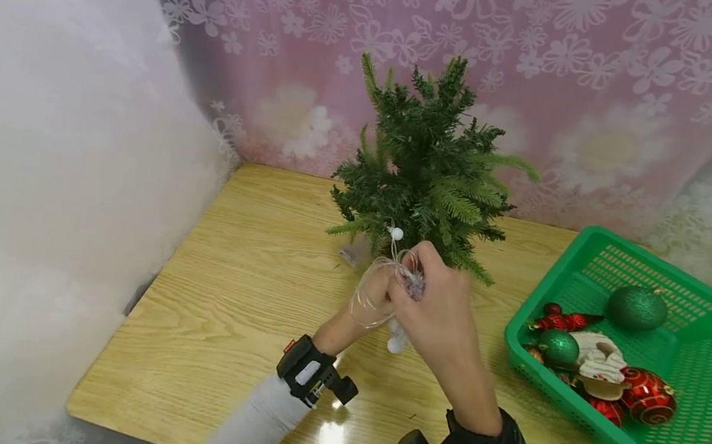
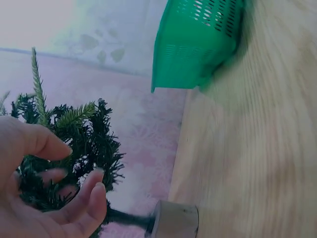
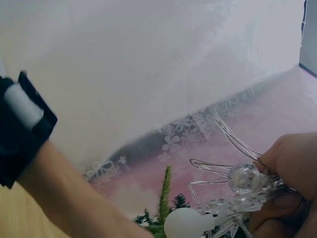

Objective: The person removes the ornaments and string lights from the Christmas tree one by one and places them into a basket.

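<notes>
In the right wrist view my right hand point(image 3: 292, 173) pinches a bundle of string lights point(image 3: 242, 203) between thumb and fingers. The lights have thin clear wire, a clear crackled ball point(image 3: 243, 178) and a white ball point(image 3: 185, 223). Loops of wire hang off the bundle toward the left hand in the head view. My left hand point(image 2: 54, 208) has loosely bent fingers, with a gap between thumb and fingertips and nothing in it. From the head, it is partly hidden behind the right hand point(image 1: 441, 316). Both hands are in front of a small artificial Christmas tree point(image 1: 431, 164).
A green plastic basket point(image 1: 702, 417) stands at the right of the wooden table point(image 1: 243, 260). It holds a large green ball point(image 1: 637, 308), a red ball with gold swirls point(image 1: 648, 396) and several other ornaments. A pink floral curtain point(image 1: 306, 35) hangs behind the tree.
</notes>
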### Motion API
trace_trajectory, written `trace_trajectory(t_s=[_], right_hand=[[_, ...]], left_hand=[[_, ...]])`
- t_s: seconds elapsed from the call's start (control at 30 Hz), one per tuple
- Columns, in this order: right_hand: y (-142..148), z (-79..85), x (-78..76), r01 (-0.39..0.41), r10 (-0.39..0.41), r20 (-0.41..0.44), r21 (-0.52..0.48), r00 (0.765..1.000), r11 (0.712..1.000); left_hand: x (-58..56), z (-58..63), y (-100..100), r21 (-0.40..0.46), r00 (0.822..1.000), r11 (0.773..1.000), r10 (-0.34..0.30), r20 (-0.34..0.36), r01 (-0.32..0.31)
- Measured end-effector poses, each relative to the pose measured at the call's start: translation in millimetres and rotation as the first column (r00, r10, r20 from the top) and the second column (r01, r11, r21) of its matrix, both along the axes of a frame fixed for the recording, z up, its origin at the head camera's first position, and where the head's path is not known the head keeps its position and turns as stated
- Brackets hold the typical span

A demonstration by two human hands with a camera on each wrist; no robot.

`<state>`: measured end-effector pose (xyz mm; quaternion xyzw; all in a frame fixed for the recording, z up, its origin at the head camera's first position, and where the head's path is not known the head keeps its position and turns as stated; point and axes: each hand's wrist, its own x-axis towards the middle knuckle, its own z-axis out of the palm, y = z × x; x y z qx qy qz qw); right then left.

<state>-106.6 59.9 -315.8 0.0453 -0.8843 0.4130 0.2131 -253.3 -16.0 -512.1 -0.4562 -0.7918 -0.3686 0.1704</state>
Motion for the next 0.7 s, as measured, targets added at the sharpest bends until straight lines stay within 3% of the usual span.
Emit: trace_trajectory(t_s=[0.07, 0.13, 0.17, 0.27, 0.33, 0.43, 0.53, 0.6, 0.63, 0.7], right_hand=[[0.9, -6.0, -1.6, 0.002, -0.001, 0.024, -0.019, 1.000, 1.000], [0.9, -11.7, -4.0, 0.002, 0.002, 0.077, -0.050, 0.997, 0.999], [0.9, -14.0, -5.5, 0.005, 0.002, 0.109, -0.068, 0.994, 0.998], [0.4, -19.2, -12.0, 0.031, -0.014, 0.184, -0.088, 0.983, 0.996], [-0.1, -22.0, -17.6, 0.049, -0.033, 0.213, -0.071, 0.976, 0.996], [-0.9, -27.0, -28.9, 0.061, -0.058, 0.242, -0.007, 0.969, 0.998], [-2.9, -31.8, -41.3, 0.053, -0.063, 0.280, 0.043, 0.958, 0.998], [-4.1, -34.2, -47.6, 0.051, -0.067, 0.285, 0.062, 0.956, 0.997], [-4.5, -35.4, -50.1, 0.051, -0.069, 0.287, 0.068, 0.955, 0.996], [-5.1, -37.2, -54.1, 0.056, -0.080, 0.280, 0.091, 0.957, 0.994]], left_hand=[[44.5, 55.3, -21.4, 0.128, 0.997, 0.991, 0.023, 0.079, -0.033], [69.6, 82.0, -39.4, 0.259, 0.977, 0.962, 0.032, 0.212, -0.087], [74.7, 85.3, -45.7, 0.286, 0.950, 0.948, 0.047, 0.308, -0.140], [77.4, 87.3, -64.6, 0.382, 0.895, 0.884, 0.083, 0.437, -0.269], [66.4, 79.1, -76.7, 0.423, 0.862, 0.846, 0.079, 0.501, -0.324], [35.8, 70.4, -91.1, 0.442, 0.825, 0.806, 0.099, 0.557, -0.395], [7.6, 87.4, -102.4, 0.452, 0.791, 0.764, 0.122, 0.600, -0.460], [-12.9, 100.6, -106.0, 0.451, 0.784, 0.749, 0.143, 0.605, -0.484], [-22.0, 107.7, -106.3, 0.450, 0.789, 0.752, 0.149, 0.596, -0.482], [-41.1, 118.1, -104.4, 0.420, 0.809, 0.784, 0.170, 0.562, -0.457]])
